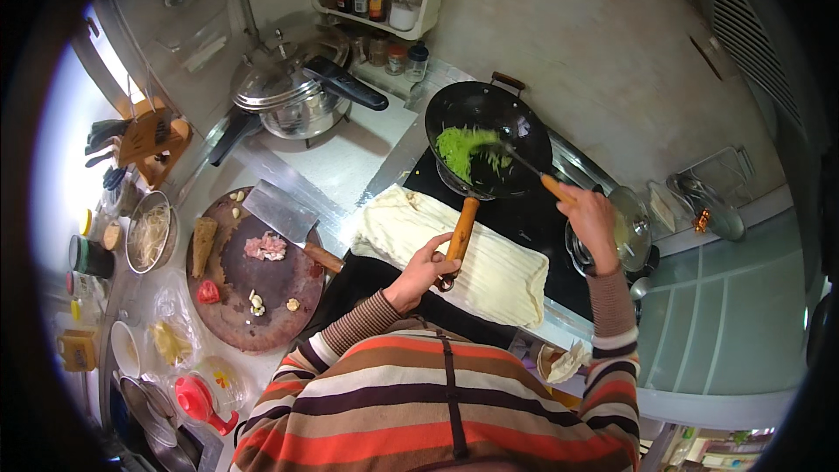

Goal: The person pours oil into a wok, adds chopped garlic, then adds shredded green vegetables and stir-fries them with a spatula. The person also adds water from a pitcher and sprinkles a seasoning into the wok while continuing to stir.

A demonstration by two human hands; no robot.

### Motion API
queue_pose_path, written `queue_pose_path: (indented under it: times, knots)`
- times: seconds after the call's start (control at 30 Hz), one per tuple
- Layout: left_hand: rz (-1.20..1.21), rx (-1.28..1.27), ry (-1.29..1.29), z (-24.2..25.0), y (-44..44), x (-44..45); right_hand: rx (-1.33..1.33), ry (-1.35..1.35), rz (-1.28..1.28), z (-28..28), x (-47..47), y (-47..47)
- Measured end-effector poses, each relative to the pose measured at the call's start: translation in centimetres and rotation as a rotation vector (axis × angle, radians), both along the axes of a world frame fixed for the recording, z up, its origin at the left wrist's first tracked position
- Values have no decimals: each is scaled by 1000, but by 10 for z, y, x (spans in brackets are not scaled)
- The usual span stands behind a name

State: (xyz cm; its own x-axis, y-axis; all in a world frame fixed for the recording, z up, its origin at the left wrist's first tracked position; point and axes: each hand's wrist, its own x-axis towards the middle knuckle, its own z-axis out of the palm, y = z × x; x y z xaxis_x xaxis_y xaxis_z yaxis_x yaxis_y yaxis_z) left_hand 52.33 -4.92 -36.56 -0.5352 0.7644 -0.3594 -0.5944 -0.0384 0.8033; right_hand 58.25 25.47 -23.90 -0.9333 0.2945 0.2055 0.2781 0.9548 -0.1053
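My left hand (427,269) grips the wooden handle (463,229) of a dark wok (518,105) on the black cooktop (511,219). Bright green shreds of vegetable (465,147) lie in the wok, some blurred beside the spatula's end. In my right hand (591,223) is the orange-brown wooden handle of a metal spatula (523,162), whose blade is in among the shreds and hard to make out. A folded cream cloth (452,255) covers the cooktop's near part, below my left hand and the wok handle.
Left of me, a round chopping board (229,321) bears a cleaver (278,213), chopped pink meat (265,247) and garlic pieces (256,303). Behind it stands a pressure cooker (295,105) with long black handles. A glass-lidded pot (626,226) sits close by my right wrist.
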Motion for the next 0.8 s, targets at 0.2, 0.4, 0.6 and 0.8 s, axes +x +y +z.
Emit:
queue_pose_path:
  times: [0.2, 0.4, 0.6, 0.8]
  knots:
    - [-21, 3, -13, 1, -1, 0, -339, 86, -3, -37, -38, 2]
    - [10, 40, -15, -8, -2, 1, -75, -2, 189, 7, 17, 0]
    - [11, -3, 41, -14, -8, -1, -105, 19, 4, -38, -15, -1]
    - [505, -59, 25, -25, -93, -42, -314, -16, 32, -32, -8, -19]
